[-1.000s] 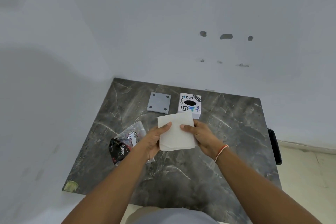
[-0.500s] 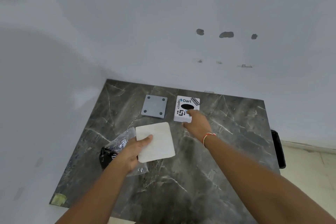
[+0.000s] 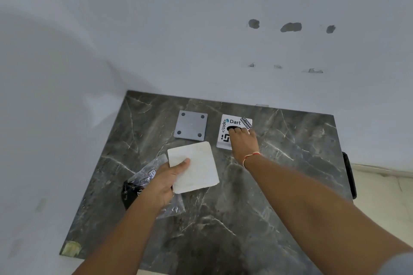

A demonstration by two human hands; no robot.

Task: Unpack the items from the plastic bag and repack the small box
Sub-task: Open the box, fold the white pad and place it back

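Note:
A small white box [image 3: 225,127] with "Dart" and code stickers lies at the back of the dark marble table [image 3: 279,185]. My right hand [image 3: 242,140] rests on top of it, fingers at its black oval opening; whether they grip is unclear. My left hand [image 3: 165,183] holds a folded white tissue pad [image 3: 196,169] by its left edge, thumb on top. Under that hand lies a clear plastic bag [image 3: 147,176] with a dark sachet [image 3: 131,192] inside.
A grey square plate [image 3: 191,125] with four corner dots lies flat left of the box. White walls close the table's back and left sides. A black object [image 3: 349,174] hangs off the right edge. A yellowish scrap [image 3: 71,248] marks the near left corner.
My right hand left the tissue pad and reached forward onto the white box. My left hand carried the pad to the left, over the plastic bag.

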